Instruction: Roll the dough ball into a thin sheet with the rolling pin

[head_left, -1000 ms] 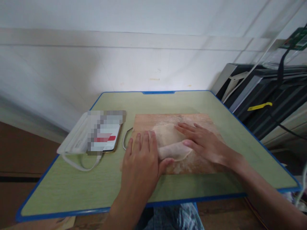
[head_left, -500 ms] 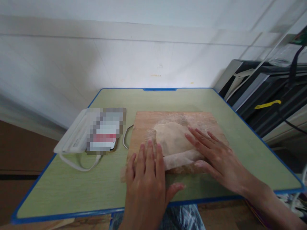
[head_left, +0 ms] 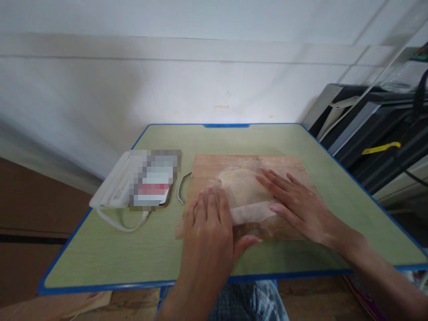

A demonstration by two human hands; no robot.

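A round sheet of pale dough (head_left: 245,185) lies on a floured wooden board (head_left: 203,167). Across its near edge runs a rolling pin (head_left: 179,229), its left end sticking out past the board. The whitish stretch between my hands is floury; whether dough is wrapped around it I cannot tell. My left hand (head_left: 210,236) rests flat over the pin's left part, fingers stretched forward and thumb out to the side. Over the right part lies my right hand (head_left: 297,205), palm down with fingers spread, their tips above the dough's right side. The pin's right end is hidden.
Left on the green blue-edged table (head_left: 110,267) lie a blurred-out phone (head_left: 155,180) and a white case (head_left: 112,183) with a looped white cable (head_left: 129,228). A curved metal handle (head_left: 180,189) shows beside the board. Dark flat panels (head_left: 368,120) lean at the right.
Both hands and the pin have shifted slightly forward over the board. The whole view has moved a little, so the table appears farther right.
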